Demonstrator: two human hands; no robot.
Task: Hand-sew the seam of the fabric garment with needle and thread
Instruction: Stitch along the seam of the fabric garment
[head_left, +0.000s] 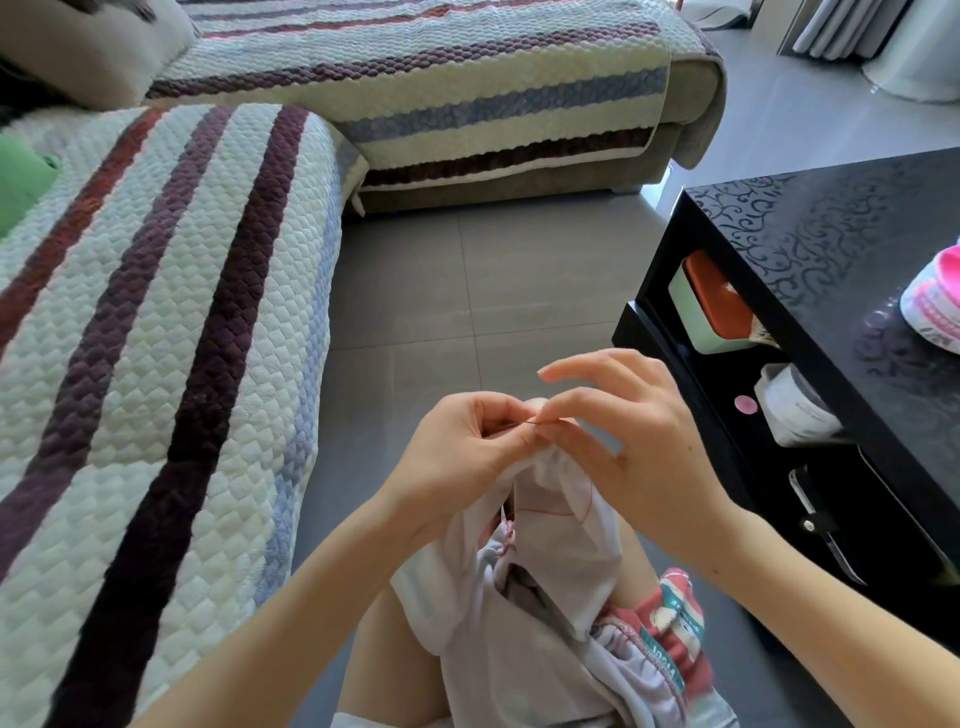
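Garment (550, 571) bunched on the lap, seam fold pinched up in left hand (457, 457); right hand (634, 441), red thread (545, 512) trailing slack below, thumb and forefinger clamped on needle (527, 423). Likely best: pull straight through, keep fold taut, avoid tangling.
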